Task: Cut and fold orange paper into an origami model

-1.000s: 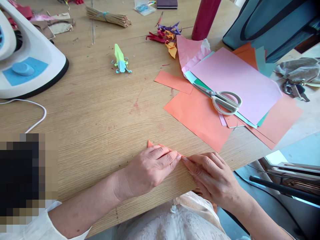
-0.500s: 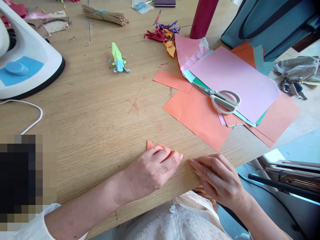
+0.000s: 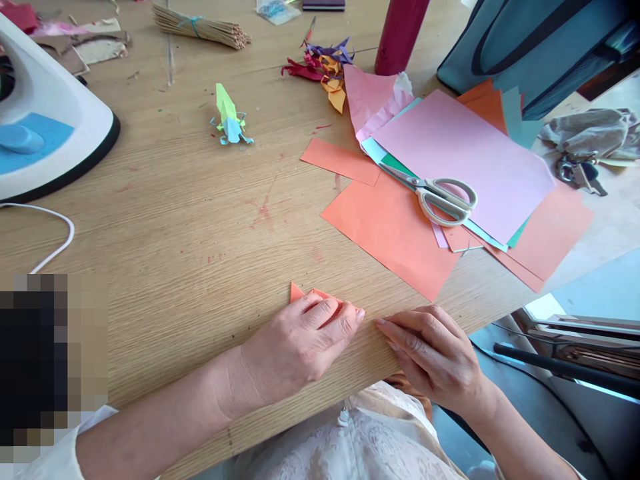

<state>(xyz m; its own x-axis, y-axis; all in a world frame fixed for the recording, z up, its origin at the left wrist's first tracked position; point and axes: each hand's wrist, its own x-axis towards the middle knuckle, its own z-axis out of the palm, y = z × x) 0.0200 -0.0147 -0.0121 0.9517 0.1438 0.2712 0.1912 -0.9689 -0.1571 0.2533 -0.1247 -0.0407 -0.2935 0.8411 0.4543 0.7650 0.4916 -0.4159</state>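
A small piece of folded orange paper [image 3: 297,291] lies near the table's front edge, mostly covered by my left hand [image 3: 305,337]. The fingers of that hand are bent together and press down on it. One pointed corner sticks out at the upper left, and a folded edge shows along the fingertips. Just to the right, my right hand [image 3: 435,353] rests by the table edge, its fingers drawn together and apart from the paper. Nothing shows at its fingertips.
Scissors [image 3: 445,200] lie on a stack of coloured paper sheets [image 3: 465,160] to the right. A green and blue origami insect [image 3: 230,120] stands further back. An iron [image 3: 75,120] is at left, a bottle [image 3: 400,40] and blue bag [image 3: 525,53] at the back right.
The whole view has shifted slightly, so things sit a little further left. Both hands keep the same pose, and the folded paper stays under my left fingers.
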